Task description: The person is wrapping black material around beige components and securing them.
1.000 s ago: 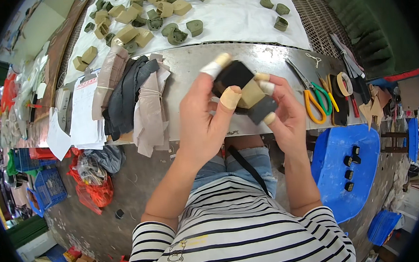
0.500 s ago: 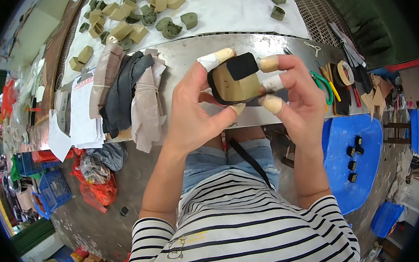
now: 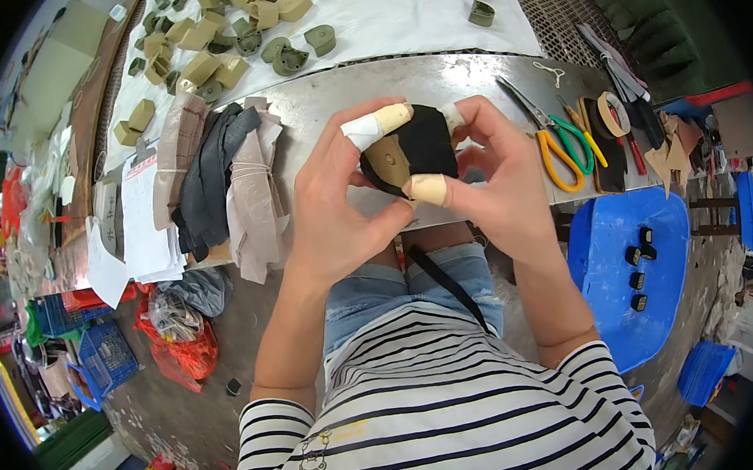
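Observation:
Above the metal bench edge, both my hands hold a small tan box-shaped shell point(image 3: 381, 161) with a dark rim. A black sheet of material point(image 3: 430, 145) lies over its right part, and part of the tan face shows at the left. My left hand point(image 3: 327, 199) grips the shell's left side, fingers at the top and thumb below. My right hand point(image 3: 507, 180) closes on the right side, its thumb pressing the lower edge of the black sheet. Wraps cover several fingertips. The shell's underside is hidden.
Scissors point(image 3: 551, 123) with orange and green handles and a tape roll point(image 3: 612, 115) lie at right on the bench point(image 3: 333, 95). Wrapped bundles point(image 3: 256, 191) and papers point(image 3: 147, 219) are at left. Several olive and tan shells point(image 3: 228, 70) lie beyond. A blue tub point(image 3: 601, 307) holds small black boxes.
The black sheet now spreads over much more of the shell's face. My right thumb has come across onto its lower edge, and the right hand has moved left.

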The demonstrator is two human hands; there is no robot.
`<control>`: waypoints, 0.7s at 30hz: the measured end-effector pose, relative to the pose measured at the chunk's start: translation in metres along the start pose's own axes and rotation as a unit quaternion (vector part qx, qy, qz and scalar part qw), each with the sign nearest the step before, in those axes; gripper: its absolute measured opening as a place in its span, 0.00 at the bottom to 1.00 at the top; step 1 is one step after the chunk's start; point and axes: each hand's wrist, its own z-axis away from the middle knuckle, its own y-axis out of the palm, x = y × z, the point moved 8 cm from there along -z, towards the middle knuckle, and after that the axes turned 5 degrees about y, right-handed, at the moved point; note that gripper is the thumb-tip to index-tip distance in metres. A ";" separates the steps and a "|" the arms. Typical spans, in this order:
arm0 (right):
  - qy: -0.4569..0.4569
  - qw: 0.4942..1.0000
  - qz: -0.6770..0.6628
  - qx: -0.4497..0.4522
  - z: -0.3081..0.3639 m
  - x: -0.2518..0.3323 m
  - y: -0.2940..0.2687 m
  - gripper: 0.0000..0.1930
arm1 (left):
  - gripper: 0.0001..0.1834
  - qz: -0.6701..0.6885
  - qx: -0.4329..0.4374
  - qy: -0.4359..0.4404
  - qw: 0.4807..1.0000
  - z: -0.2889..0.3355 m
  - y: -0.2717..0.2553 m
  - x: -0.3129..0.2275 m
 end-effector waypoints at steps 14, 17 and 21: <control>-0.124 0.987 0.006 -0.099 0.013 0.005 -0.012 0.10 | 0.32 0.002 -0.026 -0.041 0.999 0.004 -0.004 0.005; -0.231 0.963 0.019 -0.134 0.023 0.017 -0.011 0.11 | 0.32 0.061 -0.017 -0.085 0.994 0.006 -0.001 0.011; -0.213 0.965 0.007 -0.152 0.025 0.018 -0.011 0.11 | 0.32 0.083 -0.021 -0.098 0.991 0.009 0.000 0.011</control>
